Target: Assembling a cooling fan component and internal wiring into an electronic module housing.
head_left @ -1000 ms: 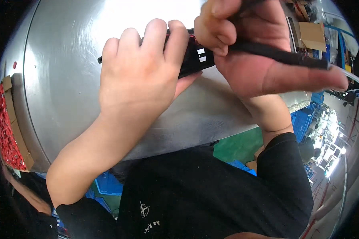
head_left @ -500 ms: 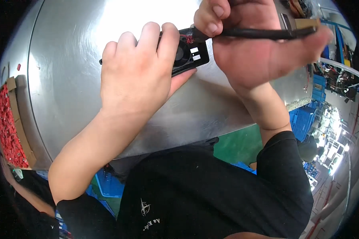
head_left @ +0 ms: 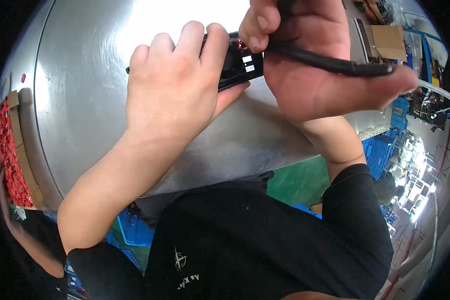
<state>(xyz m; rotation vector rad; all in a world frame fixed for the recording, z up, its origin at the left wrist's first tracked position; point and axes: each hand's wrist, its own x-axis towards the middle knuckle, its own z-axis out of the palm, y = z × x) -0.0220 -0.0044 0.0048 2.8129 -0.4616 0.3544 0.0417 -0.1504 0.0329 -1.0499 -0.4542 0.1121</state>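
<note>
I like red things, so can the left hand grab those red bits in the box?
Probably not yet: the left hand is gripping the black case, so it would likely have to let go first. Nothing else seems to block the way to the red bits, off to the left.

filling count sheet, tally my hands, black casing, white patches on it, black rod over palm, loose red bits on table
Left hand, right hand: 2
Black casing: 1
White patches: 2
Black rod: 1
Red bit: 1
Total: 7
</note>
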